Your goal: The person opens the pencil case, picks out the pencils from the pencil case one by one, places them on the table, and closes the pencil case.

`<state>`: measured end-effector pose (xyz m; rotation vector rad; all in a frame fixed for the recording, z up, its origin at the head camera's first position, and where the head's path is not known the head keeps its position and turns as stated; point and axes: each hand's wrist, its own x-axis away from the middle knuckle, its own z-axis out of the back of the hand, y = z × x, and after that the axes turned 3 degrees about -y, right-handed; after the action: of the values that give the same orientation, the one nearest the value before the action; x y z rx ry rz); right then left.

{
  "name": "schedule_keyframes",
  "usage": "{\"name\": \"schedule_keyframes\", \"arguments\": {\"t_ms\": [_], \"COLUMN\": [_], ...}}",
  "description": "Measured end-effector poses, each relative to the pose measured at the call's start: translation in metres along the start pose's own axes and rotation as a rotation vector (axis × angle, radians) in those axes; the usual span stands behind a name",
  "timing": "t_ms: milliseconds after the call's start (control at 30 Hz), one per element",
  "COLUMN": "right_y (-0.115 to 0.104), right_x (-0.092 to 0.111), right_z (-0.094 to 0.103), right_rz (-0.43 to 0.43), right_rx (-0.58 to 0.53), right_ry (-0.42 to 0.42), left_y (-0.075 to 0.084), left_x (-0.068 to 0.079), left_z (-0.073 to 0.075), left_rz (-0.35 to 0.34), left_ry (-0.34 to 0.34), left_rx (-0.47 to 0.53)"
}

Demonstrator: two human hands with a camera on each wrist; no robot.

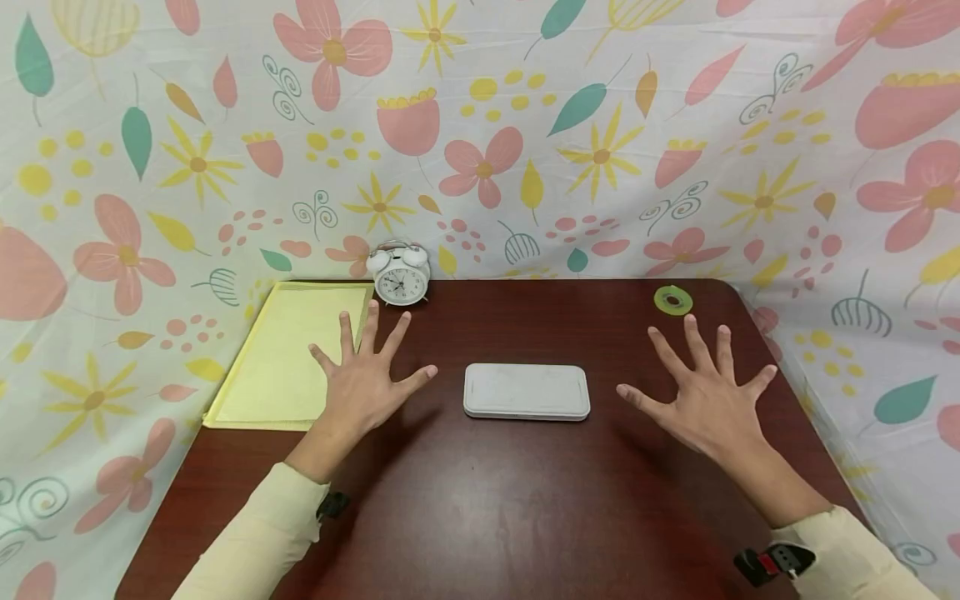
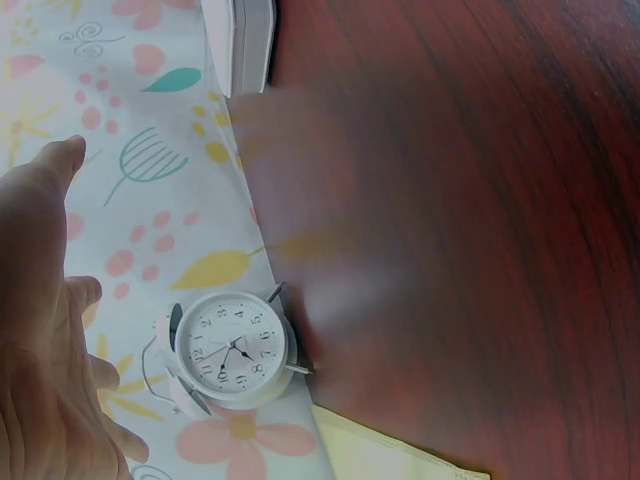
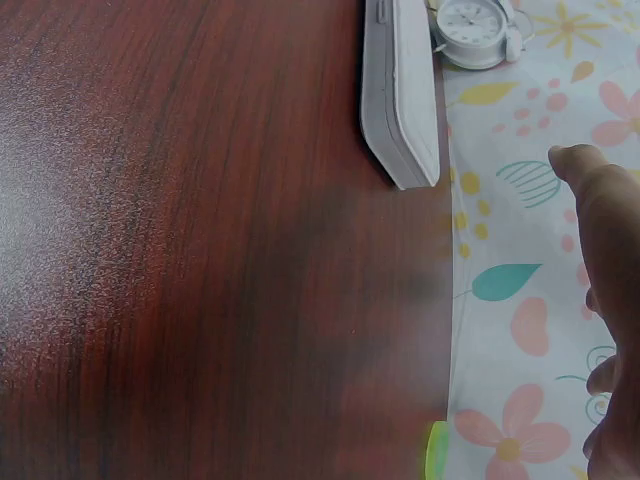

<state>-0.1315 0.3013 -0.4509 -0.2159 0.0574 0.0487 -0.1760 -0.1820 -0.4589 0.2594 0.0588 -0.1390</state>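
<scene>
My left hand (image 1: 362, 385) hovers over the table with its fingers spread, palm down, holding nothing. It overlaps the right side of a yellow zip pouch (image 1: 281, 354) in the head view. Just beyond its fingertips stands a white twin-bell alarm clock (image 1: 401, 279), seen sideways in the left wrist view. Between the hands lies a flat white rectangular case (image 1: 527, 390) with rounded corners. To the right of that case, my right hand (image 1: 708, 404) is likewise spread and holds nothing. A round green tape roll (image 1: 672, 300) lies past its fingertips, near the back edge.
The dark red-brown wooden table (image 1: 480, 517) has a glossy top. A white floral cloth (image 1: 480, 100) hangs along its back and both sides. Pale sleeves cover the forearms, and dark straps with small devices sit at both wrists.
</scene>
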Motion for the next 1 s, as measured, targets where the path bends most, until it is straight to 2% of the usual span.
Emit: {"name": "schedule_keyframes", "arguments": {"t_ms": [400,733,1000], "right_y": [0.002,-0.003,-0.018], "right_x": [0.002,0.002,-0.008], "right_z": [0.002,0.005,0.008], "right_rz": [0.004,0.021,0.08], "right_rx": [0.002,0.009,0.027], "right_ry": [0.014,0.005,-0.005], "left_y": [0.003,0.007,0.016], "left_x": [0.0,0.001,0.0], "left_z": [0.007,0.01,-0.002], "left_rz": [-0.018,-0.015,-0.052], "left_ry": [0.016,-0.007,-0.04], "left_rx": [0.013,-0.012,-0.04]}}
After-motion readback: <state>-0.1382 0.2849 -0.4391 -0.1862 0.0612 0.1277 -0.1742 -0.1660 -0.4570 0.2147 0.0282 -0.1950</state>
